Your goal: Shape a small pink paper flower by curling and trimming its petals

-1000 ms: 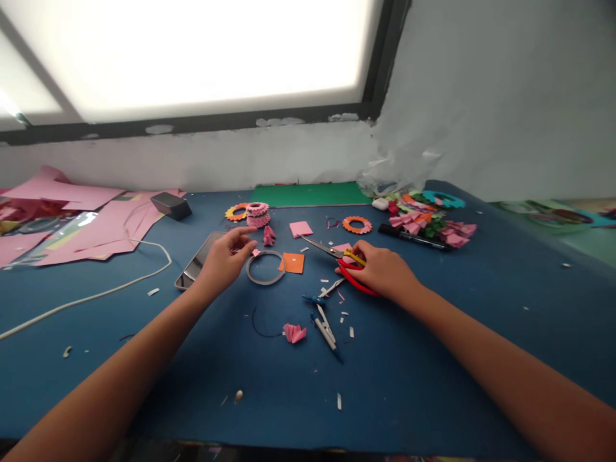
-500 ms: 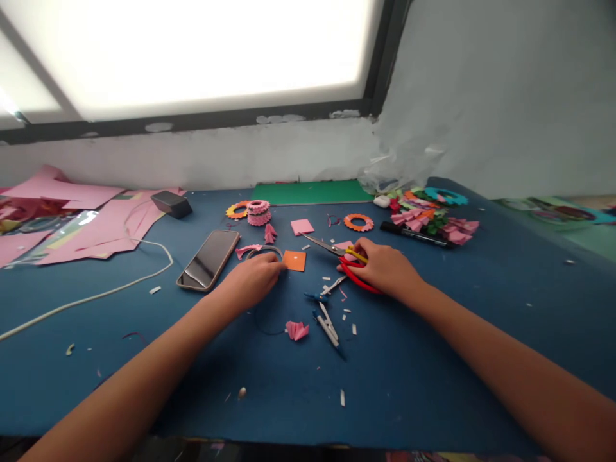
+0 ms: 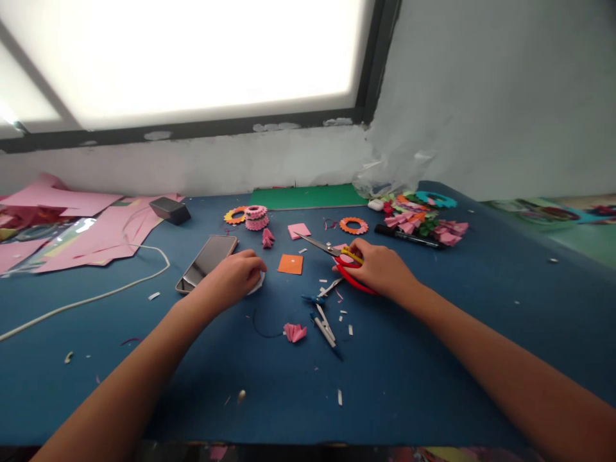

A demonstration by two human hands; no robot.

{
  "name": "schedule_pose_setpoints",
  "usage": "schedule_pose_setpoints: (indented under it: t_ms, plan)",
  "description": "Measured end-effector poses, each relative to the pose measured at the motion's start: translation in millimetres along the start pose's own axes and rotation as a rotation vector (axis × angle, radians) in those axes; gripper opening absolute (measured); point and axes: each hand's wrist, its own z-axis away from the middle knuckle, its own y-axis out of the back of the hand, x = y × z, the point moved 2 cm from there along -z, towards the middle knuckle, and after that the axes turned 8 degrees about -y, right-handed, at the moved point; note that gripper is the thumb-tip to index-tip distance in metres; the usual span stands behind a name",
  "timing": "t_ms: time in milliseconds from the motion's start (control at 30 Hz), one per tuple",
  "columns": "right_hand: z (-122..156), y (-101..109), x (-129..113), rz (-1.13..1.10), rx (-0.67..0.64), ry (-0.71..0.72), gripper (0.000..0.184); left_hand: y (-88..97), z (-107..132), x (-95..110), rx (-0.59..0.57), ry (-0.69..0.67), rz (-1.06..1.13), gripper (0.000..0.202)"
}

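Observation:
My left hand (image 3: 235,274) is closed just right of the phone (image 3: 206,262), its forearm passing in front of the phone's lower end. The curved edge of a white ring-shaped roll (image 3: 258,284) shows under its fingers; the rest is hidden. My right hand (image 3: 382,264) is curled around the red and yellow handles of the scissors (image 3: 353,269), whose blades point left and lie partly open. Between my hands is an orange paper square (image 3: 290,264). A pink paper square (image 3: 299,231) lies by the scissor tips, and a drawing compass (image 3: 326,326) lies nearer me.
Scalloped paper rings (image 3: 353,225), a pink stacked ring (image 3: 256,217) and folded paper flowers (image 3: 414,218) sit farther back. A black marker (image 3: 409,237) lies right. Pink sheets (image 3: 96,237), a white cable (image 3: 144,278) and a dark box (image 3: 170,210) are left. White paper scraps surround the compass.
My left hand has moved left, away from the orange square, and the ring-shaped roll has gone with it. The pink scrap near that hand no longer shows. My right hand remains on the scissors.

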Motion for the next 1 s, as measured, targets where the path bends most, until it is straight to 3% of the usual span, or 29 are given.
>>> schedule_pose_setpoints:
  t_ms: [100,233,433,633,867,1000]
  plan:
    - [0.9,1.2,-1.3,-0.012,0.007,0.006,0.043,1.7,5.0,1.4,-0.068,0.010,0.051,0.025]
    - [3.1,2.0,-3.6,-0.022,0.011,0.010,0.043,5.3,14.6,3.1,-0.163,0.036,0.080,0.038]
    - [5.4,1.5,-5.5,-0.030,-0.014,0.030,0.042,8.7,21.9,1.5,-0.224,0.082,0.058,0.042]
    - [6.6,2.1,-7.3,-0.055,-0.027,0.041,0.039,8.1,18.4,1.6,-0.237,0.049,0.078,0.027]
    - [8.8,7.2,-9.4,-0.154,-0.020,0.066,0.048,16.6,16.3,4.7,-0.088,0.089,0.109,0.009]
    - [10.2,8.6,-11.4,-0.228,-0.026,0.066,0.049,18.1,15.1,-0.3,0.054,0.144,0.094,0.018]
